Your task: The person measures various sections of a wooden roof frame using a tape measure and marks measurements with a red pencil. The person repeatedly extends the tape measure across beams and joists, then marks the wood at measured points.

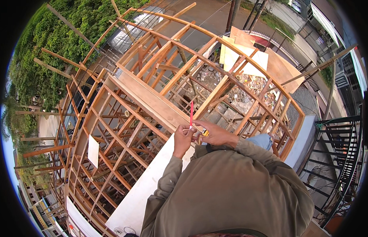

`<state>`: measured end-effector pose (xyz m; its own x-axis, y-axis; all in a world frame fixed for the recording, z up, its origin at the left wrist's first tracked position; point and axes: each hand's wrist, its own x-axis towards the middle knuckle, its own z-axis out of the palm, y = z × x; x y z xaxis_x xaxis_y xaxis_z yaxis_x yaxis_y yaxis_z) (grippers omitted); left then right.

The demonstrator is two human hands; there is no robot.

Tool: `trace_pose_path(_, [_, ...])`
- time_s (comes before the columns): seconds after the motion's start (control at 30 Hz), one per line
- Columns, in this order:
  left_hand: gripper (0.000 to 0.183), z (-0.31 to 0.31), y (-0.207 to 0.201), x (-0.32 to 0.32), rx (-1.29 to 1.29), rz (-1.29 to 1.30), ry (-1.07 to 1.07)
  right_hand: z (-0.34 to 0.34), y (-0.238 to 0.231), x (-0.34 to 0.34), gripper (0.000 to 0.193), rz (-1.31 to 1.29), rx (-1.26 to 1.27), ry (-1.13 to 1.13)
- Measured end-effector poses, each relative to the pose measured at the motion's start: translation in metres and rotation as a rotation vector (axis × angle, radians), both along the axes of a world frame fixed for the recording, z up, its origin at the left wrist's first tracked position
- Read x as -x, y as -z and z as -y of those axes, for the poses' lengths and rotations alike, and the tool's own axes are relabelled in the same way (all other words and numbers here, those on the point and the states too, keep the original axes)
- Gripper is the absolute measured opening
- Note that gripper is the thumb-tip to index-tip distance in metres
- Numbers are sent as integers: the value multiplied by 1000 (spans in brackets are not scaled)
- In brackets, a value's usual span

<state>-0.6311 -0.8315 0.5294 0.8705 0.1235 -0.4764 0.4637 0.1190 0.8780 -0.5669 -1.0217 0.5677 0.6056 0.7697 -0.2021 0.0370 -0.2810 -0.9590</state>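
My left hand [182, 141] is closed around the lower end of a slim red pencil [191, 112], which points up and away from me. Close beside it on the right, my right hand [220, 135] is closed on a small yellow-and-black tool [205, 132]. Its fingers cover most of that tool, so its exact kind is hidden. Both hands meet in front of my chest, the fingertips almost touching. Just beyond them runs a wide wooden beam [152, 96]. A white panel [148, 183] lies on the frame under my left forearm.
An open grid of timber joists [124, 146] surrounds me high above the ground, with gaps between its members. Rubble [241, 93] shows below. Plywood sheets [247, 59] lie at the far right. A black metal railing [334, 158] stands right; trees [53, 43] rise left.
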Motion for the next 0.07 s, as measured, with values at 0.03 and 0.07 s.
trace_pose_path(0.03, [32, 0, 5, 1, -1, -14, 18, 0, 1, -2, 71, 103, 41, -47])
trace_pose_path(0.07, [36, -1, 11, 1, -22, -11, 43, 0, 2, -1, 71, 83, 40, -39])
